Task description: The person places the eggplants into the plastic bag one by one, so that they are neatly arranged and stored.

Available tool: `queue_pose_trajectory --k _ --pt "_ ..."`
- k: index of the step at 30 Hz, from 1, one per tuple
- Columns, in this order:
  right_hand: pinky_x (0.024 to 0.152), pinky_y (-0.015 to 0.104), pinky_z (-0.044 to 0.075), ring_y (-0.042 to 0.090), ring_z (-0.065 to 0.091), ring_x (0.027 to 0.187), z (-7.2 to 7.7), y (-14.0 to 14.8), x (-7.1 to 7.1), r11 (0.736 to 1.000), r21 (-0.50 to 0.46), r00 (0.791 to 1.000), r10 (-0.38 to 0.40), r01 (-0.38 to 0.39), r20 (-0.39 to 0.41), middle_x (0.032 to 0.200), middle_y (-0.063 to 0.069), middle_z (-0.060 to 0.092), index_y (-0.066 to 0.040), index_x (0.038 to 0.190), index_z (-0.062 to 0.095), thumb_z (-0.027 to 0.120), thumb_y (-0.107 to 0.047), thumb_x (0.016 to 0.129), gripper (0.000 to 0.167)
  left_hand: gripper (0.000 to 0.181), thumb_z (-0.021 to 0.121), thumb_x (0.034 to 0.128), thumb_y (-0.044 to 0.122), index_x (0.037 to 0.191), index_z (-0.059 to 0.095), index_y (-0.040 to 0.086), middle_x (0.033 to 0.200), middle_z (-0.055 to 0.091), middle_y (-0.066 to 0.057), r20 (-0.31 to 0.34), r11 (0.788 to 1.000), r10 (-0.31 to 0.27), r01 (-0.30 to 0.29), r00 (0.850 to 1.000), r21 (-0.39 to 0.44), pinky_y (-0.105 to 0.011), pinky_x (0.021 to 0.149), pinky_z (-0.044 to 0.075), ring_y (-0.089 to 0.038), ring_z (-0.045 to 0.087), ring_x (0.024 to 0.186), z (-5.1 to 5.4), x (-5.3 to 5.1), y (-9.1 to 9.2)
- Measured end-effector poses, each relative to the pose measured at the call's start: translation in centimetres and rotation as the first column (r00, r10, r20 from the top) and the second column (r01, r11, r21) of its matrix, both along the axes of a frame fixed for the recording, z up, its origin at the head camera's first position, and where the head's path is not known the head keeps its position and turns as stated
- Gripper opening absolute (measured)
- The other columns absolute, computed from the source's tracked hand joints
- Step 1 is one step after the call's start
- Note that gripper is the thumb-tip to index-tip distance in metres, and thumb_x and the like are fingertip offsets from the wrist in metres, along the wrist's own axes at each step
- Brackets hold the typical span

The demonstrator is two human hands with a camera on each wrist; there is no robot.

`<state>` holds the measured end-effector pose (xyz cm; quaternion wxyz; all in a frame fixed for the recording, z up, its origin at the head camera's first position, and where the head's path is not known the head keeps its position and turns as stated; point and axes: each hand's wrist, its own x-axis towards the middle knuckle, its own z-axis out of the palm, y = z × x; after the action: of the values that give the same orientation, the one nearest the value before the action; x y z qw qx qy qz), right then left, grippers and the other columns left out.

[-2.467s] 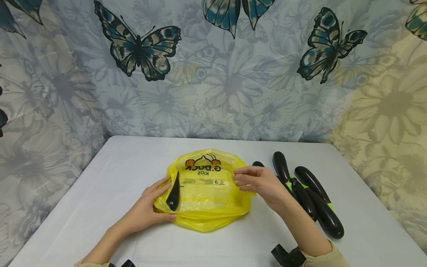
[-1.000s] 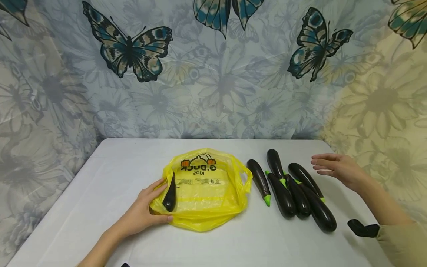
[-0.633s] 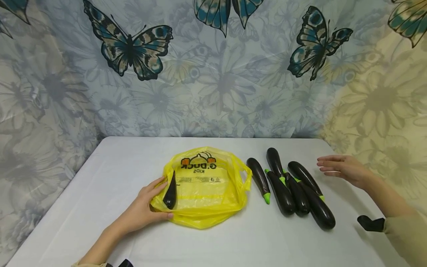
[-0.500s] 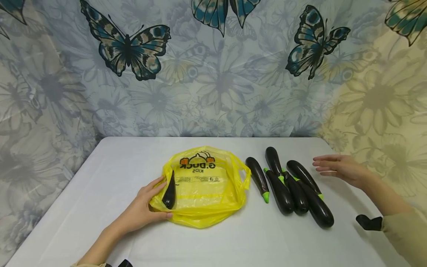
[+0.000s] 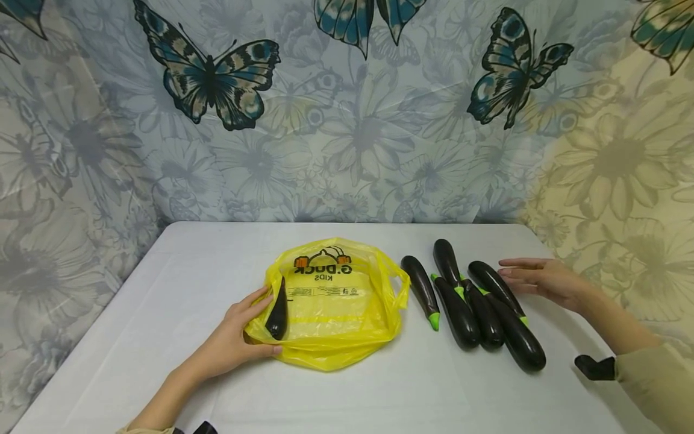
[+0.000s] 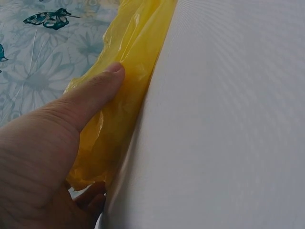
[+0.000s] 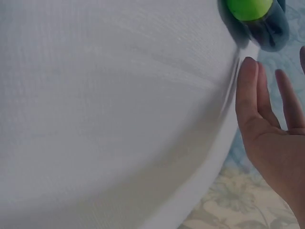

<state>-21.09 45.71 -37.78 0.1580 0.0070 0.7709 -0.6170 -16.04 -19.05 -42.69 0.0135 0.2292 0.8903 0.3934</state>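
cupping the left end of a yellow bag point(image 5: 336, 355), the left hand point(image 5: 235, 334) holds it with the thumb on the near side and the fingers along the outer edge. the right hand point(image 5: 550, 282) has its fingers straight and a little apart, gripping nothing, just beside the nearest eggplant point(image 5: 490, 280). that one belongs to a group of six dark eggplants point(image 5: 457, 316) on the white table point(image 5: 347, 401), right of the bag; green ends show on several, and the leftmost lies just beside the bag's handle point(image 5: 402, 289). one more dark eggplant point(image 5: 278, 316) rests inside the bag, at its left side, near the left hand's fingers. mirrored lettering point(image 5: 323, 272) marks the plastic. a beige sleeve point(image 5: 653, 380) covers the right forearm. behind the table hangs a backdrop point(image 5: 368, 138) of flowers and butterflies.
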Motion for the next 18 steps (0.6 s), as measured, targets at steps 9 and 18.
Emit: queue_pose_trajectory --k 9,18 --pt "0.088 0.032 0.052 0.014 0.064 0.107 -0.67 -0.01 0.13 0.998 0.040 0.999 0.040 -0.039 -0.020 0.118 -0.007 0.067 0.012 0.145 0.037 0.058 -0.007 0.100 0.053 0.102 0.080 0.0708 0.061 0.153 0.039 0.018 0.161 0.019 0.004 -0.006 1.000 0.004 -0.004 1.000 -0.003 -0.067 0.104 0.024 -0.032 0.020 0.141 0.08 -0.01 0.10" --pt "0.087 0.032 0.052 0.011 0.062 0.107 -0.96 -0.43 0.23 0.992 0.120 0.999 0.033 -0.028 -0.033 0.120 -0.016 0.058 0.011 0.148 0.033 0.061 -0.014 0.099 0.061 0.102 0.079 0.0705 0.063 0.153 0.039 0.018 0.161 0.019 0.004 -0.007 1.000 0.012 -0.012 1.000 -0.012 -0.067 0.104 0.024 -0.032 0.020 0.141 0.11 0.05 0.09"
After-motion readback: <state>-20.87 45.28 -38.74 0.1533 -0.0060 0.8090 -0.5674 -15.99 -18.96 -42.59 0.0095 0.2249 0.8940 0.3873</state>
